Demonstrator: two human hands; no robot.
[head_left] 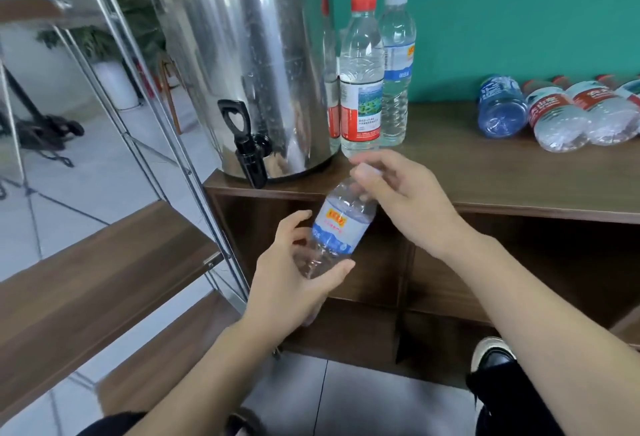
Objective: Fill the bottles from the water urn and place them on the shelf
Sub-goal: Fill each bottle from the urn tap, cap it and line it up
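A clear plastic bottle with a blue and white label (pixel 341 228) is held tilted in the air, just in front of the brown wooden counter (pixel 485 172) and below and to the right of the urn's tap. The left hand (pixel 294 273) wraps its fingers and thumb around the bottle's lower half, steadying it. The right hand (pixel 398 193) pinches the white cap (pixel 363 171) at the top, thumb and fingers closed on it, a grip that suits twisting the cap; whether it is being loosened or tightened cannot be told. The bottle's water level is hard to read.

On the counter's left end stands a tall shiny stainless steel water urn (pixel 249 55) with a black lever tap (pixel 247 145) overhanging the edge, probably so a bottle can be held beneath the spout. Just right of the urn stand upright filled bottles: one with a red cap (pixel 362 79), one with a white cap (pixel 396 65), and a third partly hidden behind them. Well apart, at the counter's right end, several bottles lie on their sides (pixel 554 113), apparently waiting for filling. To the left is a metal-framed rack with wooden shelves (pixel 104 283), the likely destination.
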